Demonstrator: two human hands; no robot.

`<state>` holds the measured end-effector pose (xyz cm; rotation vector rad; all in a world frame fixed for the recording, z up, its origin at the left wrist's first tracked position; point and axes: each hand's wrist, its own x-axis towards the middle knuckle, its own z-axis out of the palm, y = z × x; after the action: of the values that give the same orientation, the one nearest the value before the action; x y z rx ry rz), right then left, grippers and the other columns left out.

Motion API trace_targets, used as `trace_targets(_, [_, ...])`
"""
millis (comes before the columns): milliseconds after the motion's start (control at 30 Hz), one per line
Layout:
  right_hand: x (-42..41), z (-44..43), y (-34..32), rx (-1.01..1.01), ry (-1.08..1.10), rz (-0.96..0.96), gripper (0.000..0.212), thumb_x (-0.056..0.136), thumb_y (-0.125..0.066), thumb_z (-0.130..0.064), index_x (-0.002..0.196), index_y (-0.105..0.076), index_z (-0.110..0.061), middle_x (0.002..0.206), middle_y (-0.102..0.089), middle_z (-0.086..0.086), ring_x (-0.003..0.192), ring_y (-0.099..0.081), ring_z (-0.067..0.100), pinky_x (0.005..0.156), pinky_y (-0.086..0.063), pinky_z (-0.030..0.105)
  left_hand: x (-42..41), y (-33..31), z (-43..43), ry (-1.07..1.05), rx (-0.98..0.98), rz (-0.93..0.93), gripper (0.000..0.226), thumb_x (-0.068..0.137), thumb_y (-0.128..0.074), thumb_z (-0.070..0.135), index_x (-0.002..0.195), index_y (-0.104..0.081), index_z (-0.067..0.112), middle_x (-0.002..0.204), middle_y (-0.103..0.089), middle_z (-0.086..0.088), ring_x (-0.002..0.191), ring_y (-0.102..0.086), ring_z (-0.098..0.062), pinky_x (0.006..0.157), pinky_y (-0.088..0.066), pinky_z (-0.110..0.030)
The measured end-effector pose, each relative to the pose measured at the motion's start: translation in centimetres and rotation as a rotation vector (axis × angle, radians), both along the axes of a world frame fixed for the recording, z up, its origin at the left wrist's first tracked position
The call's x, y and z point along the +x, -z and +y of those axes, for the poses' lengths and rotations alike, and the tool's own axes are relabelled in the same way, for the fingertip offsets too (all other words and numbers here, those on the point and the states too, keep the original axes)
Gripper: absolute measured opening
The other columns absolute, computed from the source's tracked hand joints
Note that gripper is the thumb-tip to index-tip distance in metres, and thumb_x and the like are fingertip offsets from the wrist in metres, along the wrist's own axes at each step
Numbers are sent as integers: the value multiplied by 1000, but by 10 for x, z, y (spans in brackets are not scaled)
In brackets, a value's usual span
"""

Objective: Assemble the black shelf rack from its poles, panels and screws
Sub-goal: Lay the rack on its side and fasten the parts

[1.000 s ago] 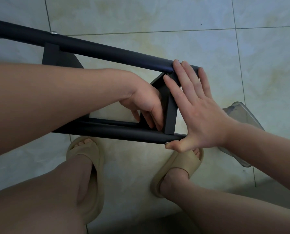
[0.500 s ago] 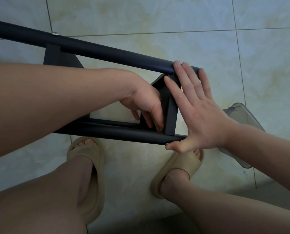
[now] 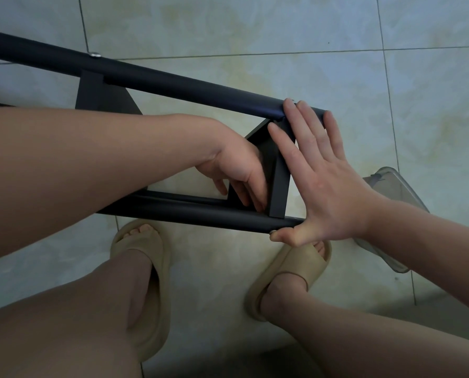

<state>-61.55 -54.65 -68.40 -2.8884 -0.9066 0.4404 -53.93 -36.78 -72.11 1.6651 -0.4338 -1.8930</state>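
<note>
No readable text, label, brand, number or sign anywhere in view.

Illumination is dim and diffuse, with a cool grey-green cast. The floor tiles (image 3: 255, 28) are brightest toward the upper centre of the frame; the lower corners fall dark. Shadows are soft, without glare. Focus is adequate at centre. Wide-angle distortion bends grout lines near the edges.
</note>
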Motion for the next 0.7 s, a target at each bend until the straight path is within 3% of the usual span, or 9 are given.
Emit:
trace_targets(333, [1,-1,1,13,-1,1,137,64,-52,-89,160,-14,1,166,0,28,155,7,40,124,7,57,-2,2,1,7,27,26,20,89,-67,25,108,-74,23,103,-77,8,112,-67,-13,113,-34,-51])
trace_targets(567, [12,-7,0,13,-30,-8,138,63,-56,-88,159,-18,3,166,-2,29,155,3,42,124,3,59,2,1,-3,-58,-25,19,26,90,-69,19,115,-72,20,107,-76,7,108,-69,-12,109,-39,-46])
trace_targets(700, [11,-6,0,16,-37,-11,137,64,-57,-88,159,-18,2,165,-3,30,155,3,42,124,3,60,7,-2,-1,-25,-14,2,20,89,-70,23,108,-73,24,105,-76,11,113,-66,-12,111,-36,-48])
